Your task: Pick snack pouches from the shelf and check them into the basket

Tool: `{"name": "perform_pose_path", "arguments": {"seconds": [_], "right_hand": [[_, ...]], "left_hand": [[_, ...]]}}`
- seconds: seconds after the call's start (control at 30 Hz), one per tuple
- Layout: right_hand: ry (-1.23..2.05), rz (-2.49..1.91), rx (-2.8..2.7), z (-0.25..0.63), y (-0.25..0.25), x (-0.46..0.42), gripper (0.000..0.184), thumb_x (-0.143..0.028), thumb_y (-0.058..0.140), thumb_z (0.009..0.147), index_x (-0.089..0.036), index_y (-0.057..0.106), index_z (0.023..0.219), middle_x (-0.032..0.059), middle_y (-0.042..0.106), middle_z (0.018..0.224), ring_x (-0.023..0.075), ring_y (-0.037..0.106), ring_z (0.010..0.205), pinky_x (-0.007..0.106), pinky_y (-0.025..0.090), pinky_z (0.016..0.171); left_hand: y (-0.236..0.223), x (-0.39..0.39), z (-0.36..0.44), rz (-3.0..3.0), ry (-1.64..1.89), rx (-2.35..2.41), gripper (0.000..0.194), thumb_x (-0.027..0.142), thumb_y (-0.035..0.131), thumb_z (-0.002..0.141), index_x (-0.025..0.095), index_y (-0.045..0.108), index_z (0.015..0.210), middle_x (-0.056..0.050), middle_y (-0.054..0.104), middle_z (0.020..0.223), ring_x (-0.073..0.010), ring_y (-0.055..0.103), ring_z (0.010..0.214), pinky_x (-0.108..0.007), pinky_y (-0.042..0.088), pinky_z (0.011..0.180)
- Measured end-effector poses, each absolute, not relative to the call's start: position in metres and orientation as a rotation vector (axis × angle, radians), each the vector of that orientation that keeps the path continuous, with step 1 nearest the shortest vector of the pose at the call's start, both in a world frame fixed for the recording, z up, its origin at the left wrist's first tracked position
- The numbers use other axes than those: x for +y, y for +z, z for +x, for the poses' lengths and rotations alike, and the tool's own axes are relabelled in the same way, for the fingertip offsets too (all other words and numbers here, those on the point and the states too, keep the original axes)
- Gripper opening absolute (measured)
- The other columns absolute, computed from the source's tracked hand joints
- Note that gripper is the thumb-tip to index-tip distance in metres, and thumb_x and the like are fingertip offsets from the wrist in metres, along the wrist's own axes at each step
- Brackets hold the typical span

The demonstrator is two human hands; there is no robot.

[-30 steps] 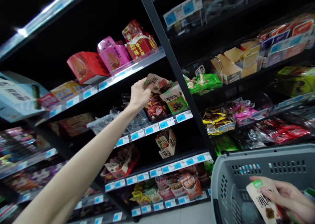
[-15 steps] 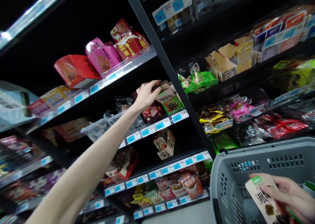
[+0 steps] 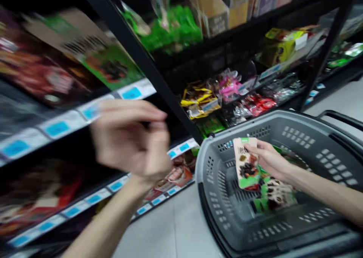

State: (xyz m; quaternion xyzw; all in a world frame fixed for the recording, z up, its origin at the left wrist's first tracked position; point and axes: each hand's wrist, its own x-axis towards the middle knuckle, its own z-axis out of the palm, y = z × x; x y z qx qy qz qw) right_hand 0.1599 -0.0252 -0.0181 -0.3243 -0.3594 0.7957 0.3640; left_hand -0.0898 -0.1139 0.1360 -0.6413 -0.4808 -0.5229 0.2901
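My left hand [image 3: 132, 137], blurred by motion, is in front of the shelf. Its fingers are curled and pressed to the thumb in a pinch, with nothing visible between them. Just behind it stands a tan-and-green snack box [image 3: 93, 50] on the shelf. Inside the grey shopping basket [image 3: 200, 167], my right hand [image 3: 268, 158] grips a flat beige-and-green snack packet [image 3: 245, 163] by its upper right edge, thumb in front. The packet is held upright, its front towards me. Below it, more snack packets [image 3: 279, 193] lie on the basket floor, partly hidden by my right forearm.
A dark shelf post [image 3: 167, 88] divides the racks. Green bags [image 3: 176, 27], yellow-edged packets [image 3: 200, 99] and pink packets [image 3: 229, 85] sit on the right shelves. Price labels [image 3: 56, 129] line the left shelf edges. The basket's black handle [image 3: 344, 118] lies at the right, above the pale floor [image 3: 159, 227].
My left hand has come away from the snack boxes, down and towards me. My view has turned right and down, showing more of the basket. The right hand still holds its packet.
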Motion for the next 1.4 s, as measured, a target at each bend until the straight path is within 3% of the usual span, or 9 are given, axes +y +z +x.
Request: {"name": "perform_pose_path", "arguments": {"seconds": [0.07,0.13,0.2,0.3,0.53,0.67,0.87,1.27,1.4], "right_hand": [[2.01,-0.865,-0.847,0.162,-0.025,-0.023,0.032,-0.03,0.094,0.066,-0.019,0.078,0.092,0.0056,0.079,0.096,0.0177,0.071,0.084,0.028,0.057,0.079],[1.983,-0.89,-0.795,0.165,-0.031,-0.023,0.027,-0.026,0.092,0.067,-0.019,0.077,0.089,0.0057,0.079,0.095,0.019,0.071,0.083,0.032,0.058,0.081],[1.966,-0.914,-0.762,0.168,-0.036,-0.024,0.025,-0.023,0.09,0.068,-0.02,0.076,0.088,0.0055,0.079,0.094,0.0199,0.071,0.081,0.035,0.058,0.084],[1.925,-0.952,-0.752,0.169,-0.039,-0.022,0.025,-0.021,0.089,0.068,-0.02,0.076,0.088,0.004,0.079,0.093,0.0191,0.071,0.082,0.035,0.057,0.086],[1.907,-1.017,-0.94,0.158,-0.035,-0.012,0.025,-0.03,0.089,0.071,-0.021,0.077,0.091,0.0031,0.079,0.095,0.0175,0.068,0.084,0.033,0.055,0.083],[1.979,-1.083,-1.193,0.156,-0.039,-0.011,0.031,-0.035,0.091,0.069,-0.021,0.079,0.095,0.0048,0.079,0.1,0.0186,0.069,0.088,0.037,0.054,0.088],[1.912,-1.103,-1.301,0.156,-0.048,-0.014,0.035,-0.036,0.095,0.063,-0.019,0.081,0.091,0.0059,0.08,0.095,0.0196,0.07,0.088,0.038,0.054,0.089],[1.877,-1.148,-1.286,0.153,-0.04,-0.019,0.032,-0.037,0.095,0.062,-0.022,0.08,0.086,0.0053,0.08,0.094,0.022,0.072,0.09,0.04,0.057,0.088],[1.871,-1.132,-1.285,0.152,-0.037,-0.022,0.029,-0.036,0.094,0.064,-0.021,0.08,0.086,0.0051,0.08,0.096,0.0209,0.072,0.091,0.038,0.057,0.088]], "left_hand": [[0.078,-0.102,-0.06,-2.009,-1.551,-1.425,0.008,0.026,0.057,0.093,0.024,0.061,0.099,-0.003,0.064,0.096,-0.0201,0.064,0.092,-0.04,0.057,0.078],[0.031,-0.085,-0.041,-2.3,-1.693,-2.002,0.024,0.032,0.054,0.096,0.02,0.057,0.117,-0.009,0.065,0.117,-0.0199,0.068,0.102,-0.035,0.061,0.078],[-0.001,-0.073,-0.033,-2.504,-1.758,-2.552,0.035,0.037,0.052,0.097,0.018,0.051,0.126,-0.013,0.064,0.123,-0.0199,0.071,0.1,-0.034,0.063,0.076],[-0.023,-0.068,-0.033,-2.813,-1.682,-2.856,0.039,0.038,0.057,0.094,0.017,0.051,0.127,-0.01,0.07,0.109,-0.0189,0.072,0.091,-0.034,0.063,0.075],[-0.023,-0.068,-0.036,-2.804,-1.435,-2.572,0.036,0.012,0.058,0.087,0.021,0.048,0.121,0.0,0.07,0.087,-0.0146,0.071,0.068,-0.026,0.054,0.062],[-0.029,-0.063,-0.045,-2.71,-1.471,-2.553,0.04,0.013,0.059,0.088,0.024,0.044,0.124,0.001,0.07,0.09,-0.0156,0.073,0.074,-0.025,0.054,0.063],[-0.037,-0.067,-0.054,-2.715,-1.218,-2.354,0.059,0.018,0.067,0.088,0.028,0.04,0.14,-0.001,0.068,0.103,-0.0129,0.071,0.076,-0.024,0.054,0.068],[-0.041,-0.073,-0.051,-2.625,-1.326,-2.179,0.056,0.013,0.07,0.083,0.026,0.05,0.133,0.0,0.067,0.099,-0.012,0.067,0.071,-0.024,0.056,0.067],[-0.04,-0.077,-0.05,-2.592,-1.341,-2.094,0.05,0.01,0.07,0.082,0.024,0.054,0.128,-0.001,0.066,0.106,-0.0108,0.065,0.075,-0.024,0.057,0.071]]}}
